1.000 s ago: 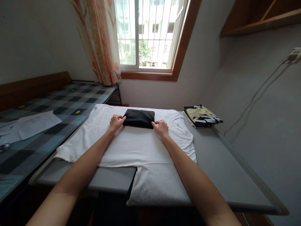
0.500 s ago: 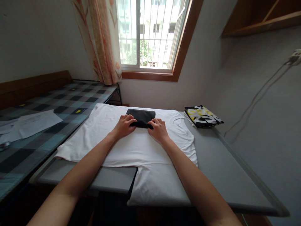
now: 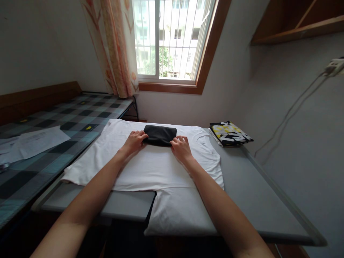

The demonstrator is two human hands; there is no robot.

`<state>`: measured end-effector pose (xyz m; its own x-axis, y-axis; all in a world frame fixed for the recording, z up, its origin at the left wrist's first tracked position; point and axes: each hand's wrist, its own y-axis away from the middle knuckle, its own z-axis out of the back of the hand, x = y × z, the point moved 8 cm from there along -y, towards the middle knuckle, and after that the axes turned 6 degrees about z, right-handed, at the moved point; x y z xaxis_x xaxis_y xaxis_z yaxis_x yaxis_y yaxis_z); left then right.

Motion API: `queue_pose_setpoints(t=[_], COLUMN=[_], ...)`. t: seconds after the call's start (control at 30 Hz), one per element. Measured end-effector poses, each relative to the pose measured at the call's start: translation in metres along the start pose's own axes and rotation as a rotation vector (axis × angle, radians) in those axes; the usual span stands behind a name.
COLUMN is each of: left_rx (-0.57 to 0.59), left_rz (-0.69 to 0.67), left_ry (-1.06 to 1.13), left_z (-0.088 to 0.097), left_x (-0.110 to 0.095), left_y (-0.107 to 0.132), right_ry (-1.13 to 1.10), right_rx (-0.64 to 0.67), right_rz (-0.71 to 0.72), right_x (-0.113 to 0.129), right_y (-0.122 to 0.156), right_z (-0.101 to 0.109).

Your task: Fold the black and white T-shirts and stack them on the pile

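A folded black cloth (image 3: 160, 134) lies on a white T-shirt (image 3: 150, 168) that is spread flat over the grey table (image 3: 249, 186). My left hand (image 3: 135, 141) rests at the black cloth's near left corner, fingers curled over its edge. My right hand (image 3: 181, 147) sits at its near right corner, fingers bent onto the edge. Both hands press or pinch the cloth against the shirt. The white shirt's lower part hangs over the table's front edge.
A folded black, yellow and white patterned cloth (image 3: 229, 133) lies at the table's back right. A bed with a checked cover (image 3: 64, 125) and a white sheet of paper (image 3: 34, 141) stands to the left. A cable (image 3: 290, 114) runs down the right wall. Window and curtain behind.
The black cloth has been folded narrower front to back. My hands moved inward onto it half a second ago, and now sit at its two near corners.
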<state>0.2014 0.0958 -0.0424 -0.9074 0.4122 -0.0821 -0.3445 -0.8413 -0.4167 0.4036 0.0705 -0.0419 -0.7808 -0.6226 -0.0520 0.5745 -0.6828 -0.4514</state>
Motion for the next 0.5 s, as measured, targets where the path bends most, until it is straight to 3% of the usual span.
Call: queue_pose_setpoints(t=[0.13,0.23,0.33,0.4,0.5], left_rx=[-0.088,-0.170,-0.143,-0.104,-0.117], left_rz=[0.073,0.160,0.212,0.233,0.241], left_ry=[-0.077,-0.097,-0.076,-0.043,0.026], left_z=[0.008,0.016,0.013,0.008,0.009], left_x=[0.005,0.014,0.023,0.029,0.031], left_y=[0.000,0.002,0.005,0.005,0.004], right_ry=[0.002,-0.143,-0.347,-0.442,-0.513], right_rx=[-0.054,-0.064,-0.027,-0.062,-0.208], right_rz=[0.089,0.280,0.424,0.378,0.127], right_x=[0.022,0.064,0.100,0.099,0.060], right_y=[-0.003,-0.003,0.000,-0.001,-0.003], right_z=[0.016,0.026,0.029,0.029,0.027])
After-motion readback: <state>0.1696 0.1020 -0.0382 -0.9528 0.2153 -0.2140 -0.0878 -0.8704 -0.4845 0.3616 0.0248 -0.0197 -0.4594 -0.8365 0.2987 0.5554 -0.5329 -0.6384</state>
